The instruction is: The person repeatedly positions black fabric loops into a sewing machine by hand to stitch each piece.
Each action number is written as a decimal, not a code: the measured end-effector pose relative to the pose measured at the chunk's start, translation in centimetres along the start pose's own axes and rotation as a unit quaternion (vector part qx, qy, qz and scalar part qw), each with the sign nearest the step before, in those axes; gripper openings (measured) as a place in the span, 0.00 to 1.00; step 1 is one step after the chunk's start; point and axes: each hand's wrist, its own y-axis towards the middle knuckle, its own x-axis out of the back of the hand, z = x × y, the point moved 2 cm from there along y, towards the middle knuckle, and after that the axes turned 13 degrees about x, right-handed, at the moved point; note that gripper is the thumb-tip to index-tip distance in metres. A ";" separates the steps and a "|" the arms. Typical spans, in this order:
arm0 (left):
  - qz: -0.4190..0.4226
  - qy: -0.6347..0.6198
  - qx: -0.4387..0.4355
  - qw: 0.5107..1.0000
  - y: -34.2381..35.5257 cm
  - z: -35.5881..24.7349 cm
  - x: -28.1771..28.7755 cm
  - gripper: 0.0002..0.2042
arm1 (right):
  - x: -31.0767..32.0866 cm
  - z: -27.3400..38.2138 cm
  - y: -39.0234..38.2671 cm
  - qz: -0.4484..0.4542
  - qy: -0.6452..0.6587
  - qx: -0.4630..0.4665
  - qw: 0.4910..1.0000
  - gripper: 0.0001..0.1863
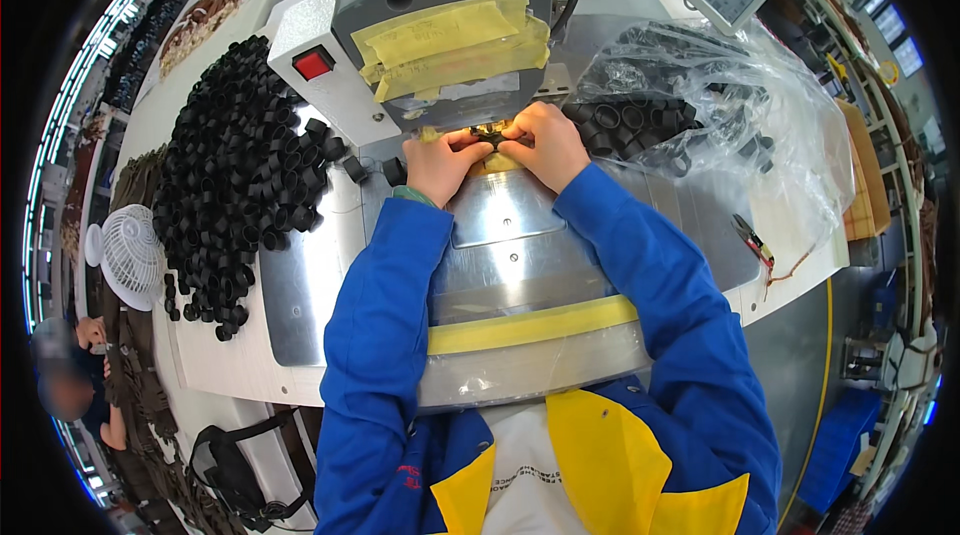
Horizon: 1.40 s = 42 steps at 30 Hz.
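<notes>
Blue sleeves (385, 305) lie nearest the camera and extend over the front edge of the surface (225, 365) toward the machine (440, 30), mounted near the far edge. By judgement, work on one small dark piece (489, 138) is partway through: it is positioned at the machine and has not been released. A large heap of black rings (240, 155) occupies the left side of the surface, with single rings (355, 170) between heap and machine. A second group of rings (640, 125) lies toward the far right corner, beside or partly inside a clear plastic bag (800, 145). Which group is finished cannot be determined; with so many rings in both, the batch appears incomplete. Left hand (437, 170) and right hand (548, 147) are partly closed, with thumbs and fingertips pinching the piece from opposite sides. It is located directly between both hands, under the front of the machine and just beyond the narrow far end of the metal plate (505, 210). The fingers conceal its full shape, and whether it contacts the machine cannot be told
</notes>
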 end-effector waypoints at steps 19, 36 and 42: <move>0.156 -0.039 -0.151 0.975 -2.7 1.5 7.5 0.15 | 5.5 3.3 0.6 0.027 -0.105 0.074 0.991 0.08; 0.289 -0.151 -0.172 0.929 -4.3 -0.1 11.1 0.11 | 9.7 1.4 1.7 0.036 -0.139 -0.022 0.989 0.03; 0.260 -0.384 -0.049 0.884 -6.7 -2.4 3.5 0.23 | 0.8 3.4 -1.0 0.027 0.249 -0.098 0.963 0.05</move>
